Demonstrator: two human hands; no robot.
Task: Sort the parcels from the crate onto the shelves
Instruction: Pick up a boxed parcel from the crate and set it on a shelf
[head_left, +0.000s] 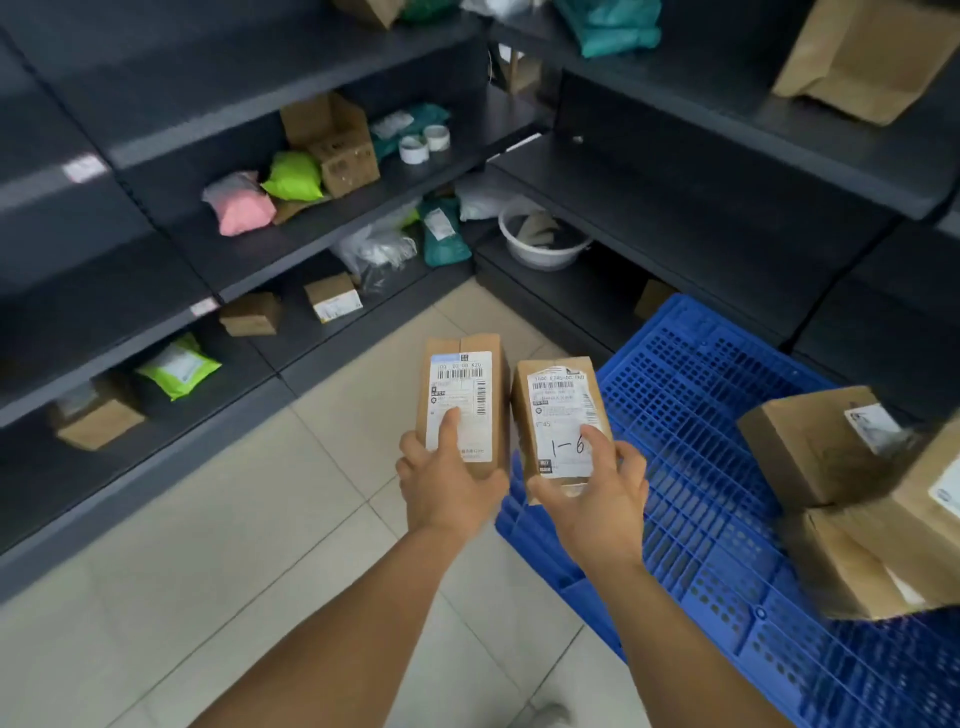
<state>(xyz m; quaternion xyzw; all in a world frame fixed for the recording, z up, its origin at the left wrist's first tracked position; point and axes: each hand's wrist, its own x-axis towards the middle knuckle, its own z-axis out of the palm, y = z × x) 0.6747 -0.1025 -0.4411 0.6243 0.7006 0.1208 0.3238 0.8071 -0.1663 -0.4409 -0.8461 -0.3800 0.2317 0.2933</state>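
Observation:
Two small brown cardboard parcels with white shipping labels are held up side by side over the tiled floor. My left hand (447, 478) grips the left parcel (467, 374) from below, thumb on its label. My right hand (597, 488) grips the right parcel (558, 400), thumb on a label with "1-6" handwritten on it. A blue plastic crate or pallet (701, 467) lies at the right with larger brown boxes (810, 447) on it. Dark shelves (322, 228) stand ahead and to the left.
The left shelves hold a pink bag (241, 205), green bags (293, 176), small boxes (332, 299) and tape rolls (423, 143). A white basin (543, 244) sits on a low corner shelf. The right shelves (701, 208) carry a brown box (867, 57) and teal bags (613, 23).

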